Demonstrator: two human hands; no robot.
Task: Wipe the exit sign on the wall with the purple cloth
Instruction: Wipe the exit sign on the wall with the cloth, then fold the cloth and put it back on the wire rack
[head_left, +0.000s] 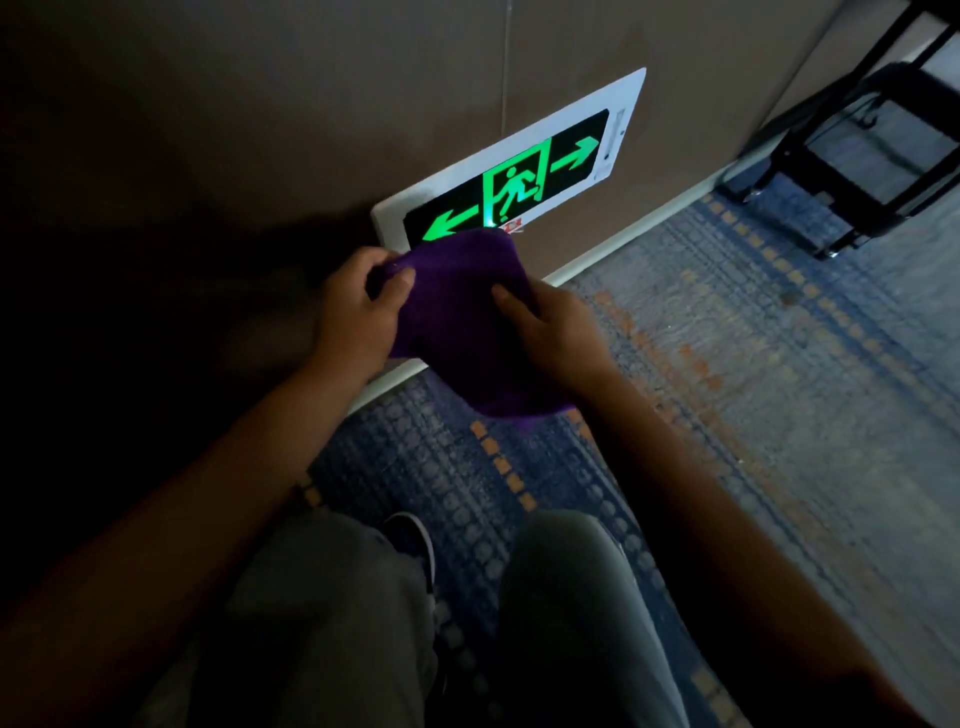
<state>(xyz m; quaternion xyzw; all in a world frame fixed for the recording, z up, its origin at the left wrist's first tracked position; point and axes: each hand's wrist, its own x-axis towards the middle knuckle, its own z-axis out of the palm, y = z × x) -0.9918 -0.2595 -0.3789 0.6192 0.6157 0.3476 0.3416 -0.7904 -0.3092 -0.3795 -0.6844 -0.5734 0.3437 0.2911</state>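
Head view looks down (close) at wall (260, 104).

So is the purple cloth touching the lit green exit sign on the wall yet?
Cannot tell. In the head view the purple cloth, held by the left hand and right hand, overlaps the exit sign's lower edge, but depth is unclear.

Both hands, left (358, 301) and right (553, 325), pinched closed, forearms extended

Black cart (852, 150) on patterned carpet (727, 389)
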